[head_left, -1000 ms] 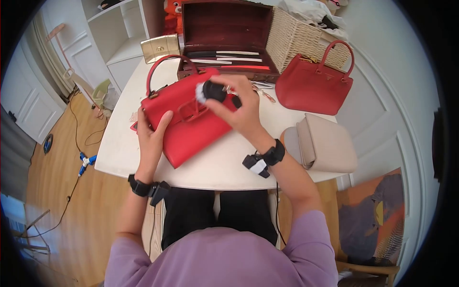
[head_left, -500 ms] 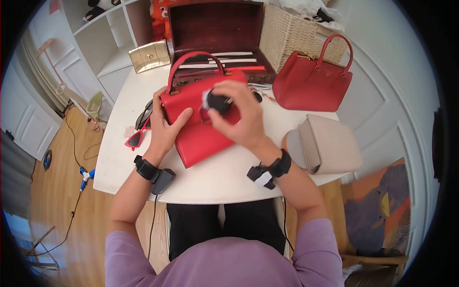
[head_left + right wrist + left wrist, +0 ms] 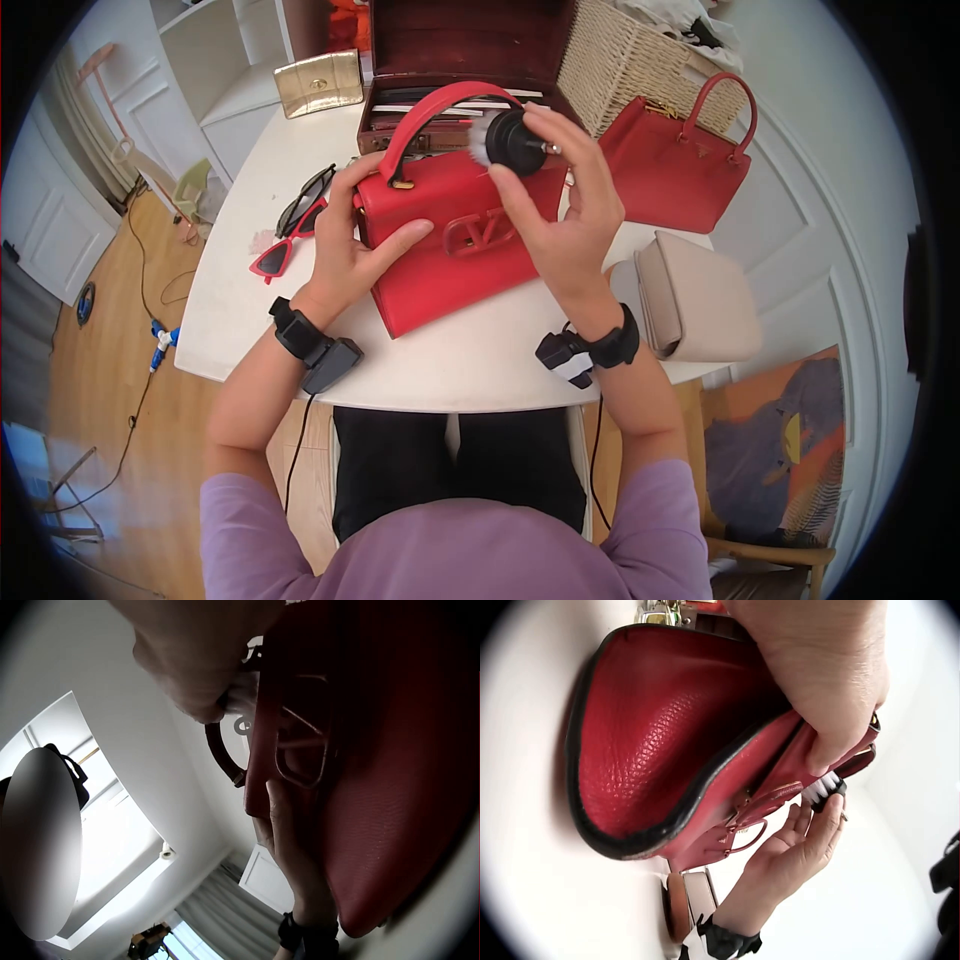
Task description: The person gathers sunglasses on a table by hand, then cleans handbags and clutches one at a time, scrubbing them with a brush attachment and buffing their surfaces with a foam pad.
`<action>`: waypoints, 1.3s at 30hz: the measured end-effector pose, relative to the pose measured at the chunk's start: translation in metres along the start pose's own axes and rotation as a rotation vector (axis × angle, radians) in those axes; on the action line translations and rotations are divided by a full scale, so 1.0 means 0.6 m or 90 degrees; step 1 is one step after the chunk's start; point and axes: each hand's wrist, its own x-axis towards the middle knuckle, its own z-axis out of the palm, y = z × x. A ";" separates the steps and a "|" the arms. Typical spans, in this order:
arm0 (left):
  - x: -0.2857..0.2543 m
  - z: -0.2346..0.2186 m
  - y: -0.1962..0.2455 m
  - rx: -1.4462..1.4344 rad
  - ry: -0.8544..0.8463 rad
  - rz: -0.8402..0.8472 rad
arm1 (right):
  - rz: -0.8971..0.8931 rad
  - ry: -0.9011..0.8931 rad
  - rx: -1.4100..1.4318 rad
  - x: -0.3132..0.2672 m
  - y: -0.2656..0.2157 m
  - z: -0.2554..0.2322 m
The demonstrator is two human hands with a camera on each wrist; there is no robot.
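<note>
A red handbag [image 3: 440, 290] with a top handle and a V-shaped logo on its flap is tilted on the table. My left hand [image 3: 350, 240] grips its left side, the thumb lying on the front flap and the fingers reaching behind. Between thumb and fingers, my right hand [image 3: 580, 205] pinches a round black brush [image 3: 515, 142] with white bristles, close to the bag's top edge and handle. In the left wrist view, the bristles [image 3: 821, 787] face the bag's top edge, just past my left thumb. The bag [image 3: 390, 787] looks dark in the right wrist view.
Red-framed sunglasses [image 3: 275, 260] and a black pair [image 3: 308, 200] lie left of the bag. Behind stand a gold clutch [image 3: 318, 83], an open dark-red case [image 3: 465, 40] and a wicker basket [image 3: 610, 70]. Another red handbag [image 3: 670, 175] and a beige bag [image 3: 705, 300] stand on the right.
My right hand has carried the brush up and right, from the logo area to the bag's top edge. The bag has shifted right, and the sunglasses have come into fuller view.
</note>
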 end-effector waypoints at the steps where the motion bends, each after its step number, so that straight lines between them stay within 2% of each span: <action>1: 0.000 -0.002 -0.005 0.016 0.001 0.031 | 0.002 -0.013 0.049 -0.005 -0.008 0.003; 3: 0.001 -0.008 -0.008 0.052 -0.009 0.090 | -0.028 -0.078 0.118 -0.013 -0.034 0.008; 6: 0.006 -0.013 -0.010 0.072 -0.024 0.134 | -0.065 -0.106 0.151 -0.030 -0.048 0.024; 7: 0.004 -0.011 -0.013 0.039 -0.024 0.091 | -0.066 -0.104 0.151 -0.024 -0.044 0.019; 8: 0.004 -0.010 -0.008 0.041 -0.025 0.093 | -0.069 -0.071 0.055 -0.013 -0.034 0.008; 9: 0.006 -0.008 0.000 0.015 -0.021 0.052 | -0.073 -0.039 -0.042 -0.003 -0.023 -0.003; 10: 0.007 -0.006 0.004 -0.012 -0.018 0.011 | -0.043 0.003 -0.018 0.000 -0.005 -0.008; 12: 0.008 -0.010 0.001 0.043 -0.033 0.057 | 0.000 0.076 0.085 0.001 0.021 -0.012; 14: 0.008 -0.011 -0.001 0.098 -0.044 0.103 | -0.035 0.107 0.102 0.003 0.011 -0.007; 16: 0.007 -0.010 0.000 0.090 -0.030 0.114 | -0.161 0.068 0.179 0.001 -0.017 -0.001; 17: 0.009 -0.010 0.001 0.089 -0.028 0.114 | -0.185 0.006 0.158 0.000 -0.032 -0.003; 18: 0.011 -0.012 0.002 0.108 -0.027 0.143 | -0.180 -0.032 0.148 -0.008 -0.039 0.002; 20: 0.013 -0.011 0.007 0.126 -0.027 0.170 | -0.173 0.008 0.029 0.002 -0.030 0.001; 22: 0.013 -0.009 0.014 0.124 -0.011 0.139 | -0.034 0.106 0.064 0.005 0.004 -0.003; 24: 0.012 -0.009 0.017 0.146 -0.011 0.157 | 0.032 0.154 0.175 0.015 0.018 -0.013; 25: 0.013 -0.009 0.017 0.168 -0.014 0.173 | -0.048 0.132 0.113 0.025 0.014 -0.014; 26: 0.013 -0.008 0.017 0.169 -0.005 0.176 | -0.115 0.136 0.127 0.027 0.003 -0.008; 29: 0.015 -0.009 0.019 0.224 0.019 0.272 | -0.253 -0.054 0.083 0.018 -0.054 -0.001; 30: 0.013 -0.011 0.014 0.225 0.019 0.273 | -0.294 -0.103 0.059 0.015 -0.063 0.009; 31: 0.013 -0.012 0.012 0.237 0.020 0.276 | -0.325 -0.087 0.023 0.016 -0.059 0.023; 32: 0.012 -0.012 0.011 0.249 0.020 0.280 | -0.323 -0.085 0.020 0.019 -0.054 0.023; 34: 0.013 -0.010 0.013 0.238 0.019 0.277 | -0.164 -0.045 0.006 0.025 -0.043 0.013; 36: 0.013 -0.009 0.014 0.219 0.007 0.230 | -0.011 0.016 0.016 0.045 -0.038 -0.009; 38: 0.015 -0.007 0.017 0.219 0.008 0.235 | 0.074 0.089 0.130 0.051 -0.002 -0.017; 39: 0.014 -0.006 0.017 0.221 0.006 0.244 | 0.057 0.094 0.115 0.049 0.001 -0.017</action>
